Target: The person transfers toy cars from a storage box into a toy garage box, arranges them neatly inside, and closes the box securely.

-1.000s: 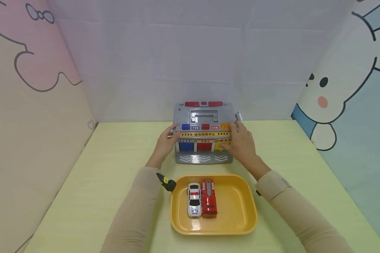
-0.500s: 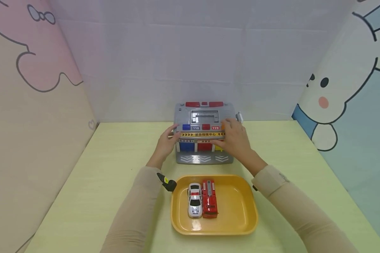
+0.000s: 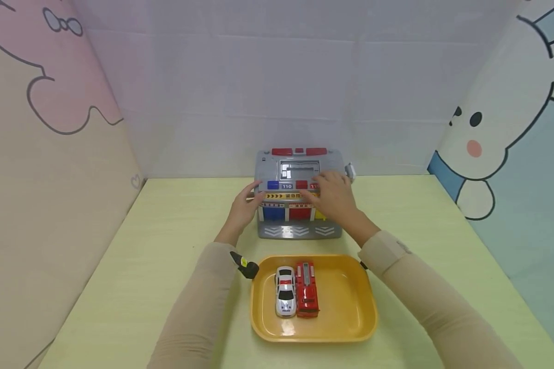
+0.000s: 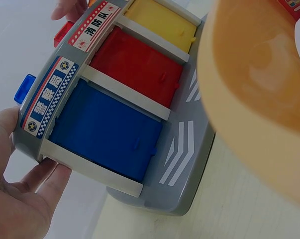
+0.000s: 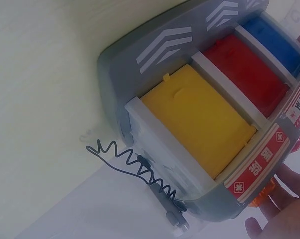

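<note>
A grey toy garage [image 3: 268, 169] stands upright at the back of the table. Blue [image 4: 110, 132], red [image 4: 140, 69] and yellow [image 5: 197, 119] doors line its front, all down, with coloured buttons above. My left hand [image 3: 241, 212] grips the left end of its upper part, thumb and fingers on either side of the corner. My right hand [image 3: 339, 200] is over the button row on the right, fingers mostly straight, fingertips close to the red button [image 3: 301, 184]. In the head view this hand hides the orange button [image 5: 263, 194], which shows beside its fingers in the right wrist view.
In front of the garage lies a yellow tray [image 3: 346, 302] holding a white toy police car [image 3: 285, 294] and a red toy fire truck [image 3: 307, 294] side by side. A toy microphone [image 5: 169, 211] with a coiled black cord [image 5: 125, 154] hangs at the garage's right side.
My right hand has moved left along the button row, from the orange button toward the red one. My left hand stays at the garage's left end.
</note>
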Motion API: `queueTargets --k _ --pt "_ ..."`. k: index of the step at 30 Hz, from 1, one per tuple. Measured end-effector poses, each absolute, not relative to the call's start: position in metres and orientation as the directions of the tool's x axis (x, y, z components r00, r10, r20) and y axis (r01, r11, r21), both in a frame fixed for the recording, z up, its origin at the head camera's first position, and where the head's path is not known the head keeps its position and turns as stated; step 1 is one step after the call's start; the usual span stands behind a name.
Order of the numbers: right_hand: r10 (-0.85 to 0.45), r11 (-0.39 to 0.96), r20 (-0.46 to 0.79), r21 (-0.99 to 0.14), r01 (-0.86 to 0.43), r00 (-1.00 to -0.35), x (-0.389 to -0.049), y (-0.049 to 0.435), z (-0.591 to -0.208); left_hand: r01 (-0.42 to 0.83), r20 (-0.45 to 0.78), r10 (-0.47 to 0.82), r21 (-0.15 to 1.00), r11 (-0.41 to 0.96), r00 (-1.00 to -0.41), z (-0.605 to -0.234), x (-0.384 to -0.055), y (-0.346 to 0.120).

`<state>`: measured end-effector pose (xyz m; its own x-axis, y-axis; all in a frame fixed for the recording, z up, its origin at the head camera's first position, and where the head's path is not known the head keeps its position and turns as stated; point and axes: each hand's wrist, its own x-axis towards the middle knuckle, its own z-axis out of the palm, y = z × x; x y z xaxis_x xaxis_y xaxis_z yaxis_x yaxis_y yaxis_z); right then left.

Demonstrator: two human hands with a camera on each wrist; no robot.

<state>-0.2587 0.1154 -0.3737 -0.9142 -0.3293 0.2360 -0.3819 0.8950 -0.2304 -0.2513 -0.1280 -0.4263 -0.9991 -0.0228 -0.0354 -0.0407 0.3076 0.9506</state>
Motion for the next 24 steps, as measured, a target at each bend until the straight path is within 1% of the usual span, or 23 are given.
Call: queueTargets --k 8,14,17,24 --pt "-0.312 0.91 0.21 -0.212 -0.355 -0.926 -0.265 0.11 -0.371 -0.043 -0.039 -0.02 0.948 0.315 -0.999 -0.425 -0.25 -0.126" --pt "-0.297 0.914 0.19 -0.226 -0.336 -0.936 -0.267 0.112 -0.371 -0.04 -0.036 -0.02 0.945 0.325 -0.999 -0.427 -0.25 -0.123" --pt "-0.289 0.913 0.177 -0.243 -0.327 -0.941 -0.269 0.113 -0.371 -0.04 -0.036 -0.018 0.946 0.322 -0.999 -0.426 -0.25 -0.122" --pt "-0.255 0.9 0.105 -0.337 -0.276 -0.961 -0.273 0.113 -0.363 -0.05 -0.046 -0.021 0.942 0.331 -0.999 -0.422 -0.248 -0.122"
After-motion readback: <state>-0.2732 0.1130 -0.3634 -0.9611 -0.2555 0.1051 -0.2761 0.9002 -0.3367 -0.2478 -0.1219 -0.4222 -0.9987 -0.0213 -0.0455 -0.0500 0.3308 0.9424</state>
